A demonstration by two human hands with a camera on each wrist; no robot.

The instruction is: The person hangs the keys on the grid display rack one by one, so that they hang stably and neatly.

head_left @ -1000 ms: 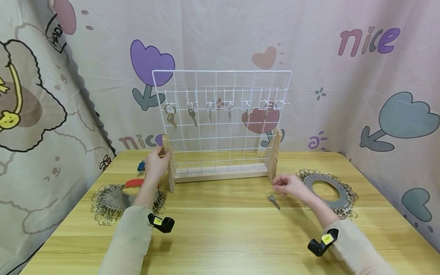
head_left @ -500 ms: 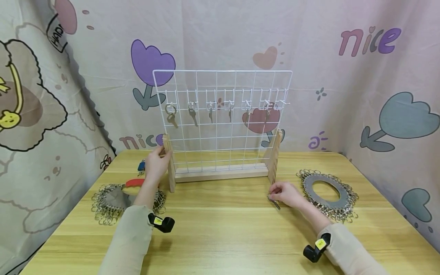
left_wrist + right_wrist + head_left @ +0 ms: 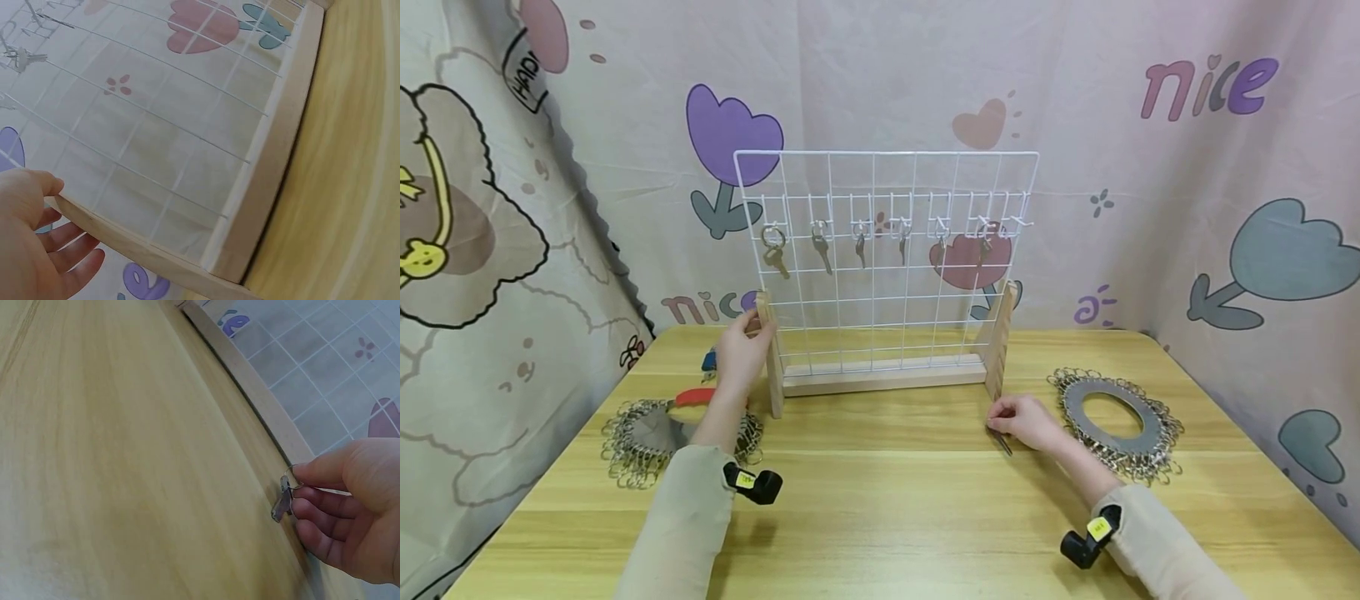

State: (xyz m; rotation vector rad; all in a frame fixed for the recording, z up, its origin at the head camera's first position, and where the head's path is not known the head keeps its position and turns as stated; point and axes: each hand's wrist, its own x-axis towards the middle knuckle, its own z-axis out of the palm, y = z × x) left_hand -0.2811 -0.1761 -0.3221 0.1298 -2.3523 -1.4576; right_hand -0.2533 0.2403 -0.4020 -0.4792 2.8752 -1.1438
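A: Rings (image 3: pixel 640 442) lie piled at the table's (image 3: pixel 880 517) left edge; what does the left hand (image 3: pixel 739 357) do?
B: It grips the wooden post (image 3: pixel 767 350) of the wire rack (image 3: pixel 886 250), thumb and fingers round it; six keys (image 3: pixel 820 246) hang on its hooks.
A: And the right hand (image 3: pixel 1028 421)?
B: It pinches a key (image 3: pixel 282 501) by its ring, low over the table, beside another ring pile (image 3: pixel 1116 417).

sleeves (image 3: pixel 688 508): beige, long | wrist cameras (image 3: pixel 758 485): black, yellow labels | hands: bare
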